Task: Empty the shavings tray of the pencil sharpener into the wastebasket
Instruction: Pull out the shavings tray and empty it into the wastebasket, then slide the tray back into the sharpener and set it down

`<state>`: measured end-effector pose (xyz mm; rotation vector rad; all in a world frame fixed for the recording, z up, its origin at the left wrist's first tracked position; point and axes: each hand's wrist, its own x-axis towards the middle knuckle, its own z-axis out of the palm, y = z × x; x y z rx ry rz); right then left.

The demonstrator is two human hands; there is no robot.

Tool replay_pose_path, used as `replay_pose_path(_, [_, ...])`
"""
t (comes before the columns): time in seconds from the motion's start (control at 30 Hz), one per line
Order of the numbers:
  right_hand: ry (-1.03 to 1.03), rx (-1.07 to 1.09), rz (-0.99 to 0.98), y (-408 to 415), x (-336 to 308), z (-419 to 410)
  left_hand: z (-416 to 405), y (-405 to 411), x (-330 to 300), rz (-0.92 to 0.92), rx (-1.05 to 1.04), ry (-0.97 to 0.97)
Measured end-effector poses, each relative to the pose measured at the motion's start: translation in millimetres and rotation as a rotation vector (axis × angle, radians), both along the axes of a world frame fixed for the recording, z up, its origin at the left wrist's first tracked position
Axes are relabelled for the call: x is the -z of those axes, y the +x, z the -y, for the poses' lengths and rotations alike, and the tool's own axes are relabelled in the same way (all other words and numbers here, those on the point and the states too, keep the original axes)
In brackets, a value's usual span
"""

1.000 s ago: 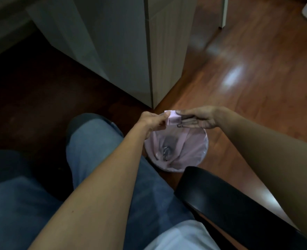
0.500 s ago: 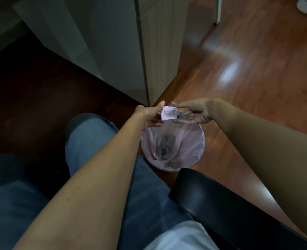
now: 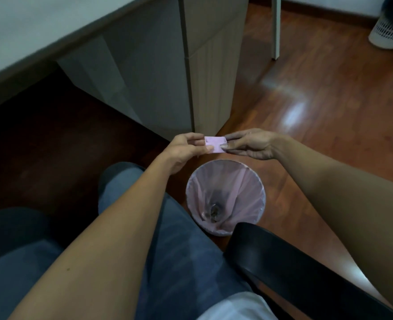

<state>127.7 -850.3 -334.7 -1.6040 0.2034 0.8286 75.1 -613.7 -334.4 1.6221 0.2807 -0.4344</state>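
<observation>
A small pink pencil sharpener (image 3: 215, 144) hangs in the air between my two hands, above and just beyond the far rim of the wastebasket. My left hand (image 3: 186, 148) pinches its left end with thumb and fingers. My right hand (image 3: 248, 144) pinches its right end with its fingertips. The wastebasket (image 3: 257, 181) is round, lined with a pale pink bag, and stands on the floor below my hands; dark shavings lie at its bottom. I cannot tell whether the tray is in or out of the sharpener's body.
A grey desk cabinet (image 3: 158, 72) stands just behind my hands. My legs in blue jeans (image 3: 179, 245) fill the lower left. A black chair armrest (image 3: 283, 262) crosses the lower right beside the basket. A white perforated bin (image 3: 387, 33) stands far right on the wooden floor.
Both hands with the sharpener have lifted away from over the basket's mouth toward the cabinet. The sharpener now lies flat between the fingertips.
</observation>
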Motion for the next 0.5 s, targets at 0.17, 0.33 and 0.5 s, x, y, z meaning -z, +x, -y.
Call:
replay_pose_path(0.17, [0.163, 0.008, 0.099, -9, -40, -21, -13, 0, -32, 0.149, 0.005, -0.007])
replay_pose_path(0.33, [0.290, 0.042, 0.201, -9, -77, -38, -24, -2, -74, 0.285, 0.015, 0.027])
replay_pose_path(0.5, [0.364, 0.040, 0.318, -5, -136, -46, -32, 2, -133, 0.435, 0.014, 0.046])
